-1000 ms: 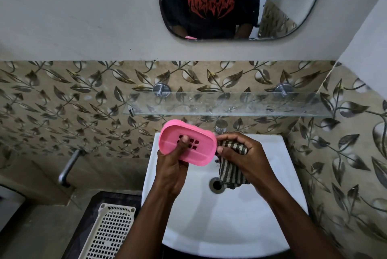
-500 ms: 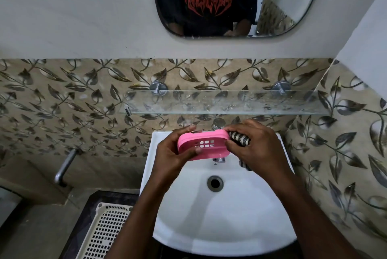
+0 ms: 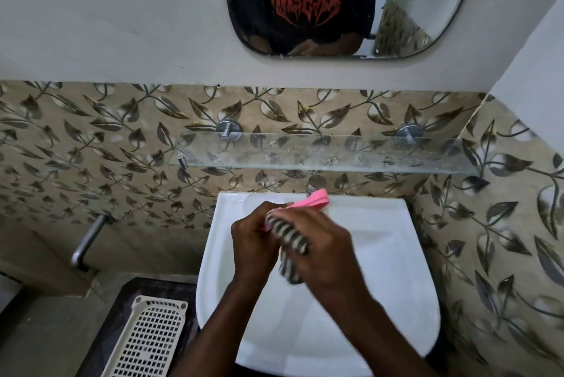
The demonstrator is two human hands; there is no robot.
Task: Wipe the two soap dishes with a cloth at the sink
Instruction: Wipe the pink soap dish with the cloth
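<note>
Gripping one pink soap dish [image 3: 308, 201], left hand [image 3: 253, 239] | right hand [image 3: 326, 242] clutching one striped cloth [image 3: 290, 238]

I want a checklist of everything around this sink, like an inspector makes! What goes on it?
Surface: white sink, basin looks bare; the hands hide its middle.
Job's things: pink soap dish held edge-on above the sink; striped cloth pressed against it. A second pink dish: nothing seen.
Clutter: cream perforated tray on the dark counter, left of the sink.
Grippers: left hand grips the dish; right hand is closed on the cloth.
Cables: nothing seen.
Surroundings: glass shelf with nothing on it, mirror above, leaf-patterned tiles, metal pipe on the left wall.
</note>
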